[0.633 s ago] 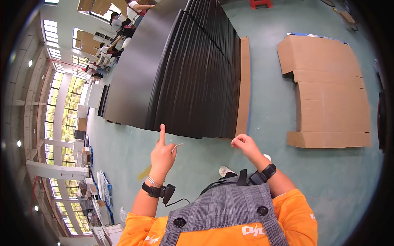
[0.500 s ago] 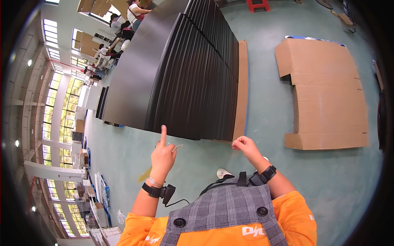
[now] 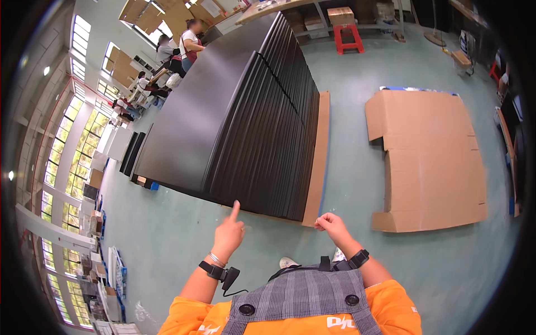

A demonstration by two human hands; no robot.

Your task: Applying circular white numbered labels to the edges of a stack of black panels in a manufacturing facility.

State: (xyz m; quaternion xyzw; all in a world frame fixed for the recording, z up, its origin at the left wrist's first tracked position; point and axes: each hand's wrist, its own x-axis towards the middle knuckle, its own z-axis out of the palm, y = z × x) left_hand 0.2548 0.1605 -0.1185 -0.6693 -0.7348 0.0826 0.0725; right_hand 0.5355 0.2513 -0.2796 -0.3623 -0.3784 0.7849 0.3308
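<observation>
1 finger [image 3: 235,210] points from the partly curled left grip [image 3: 229,234]; right grip [image 3: 330,224] pinched; both contents unclear.

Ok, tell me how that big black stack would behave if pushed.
The black stack would probably resist, being many closely packed panels. Its broad face may feel slippery, given the smooth sheen. Single panels might slide, since no strap shows around them.
</observation>
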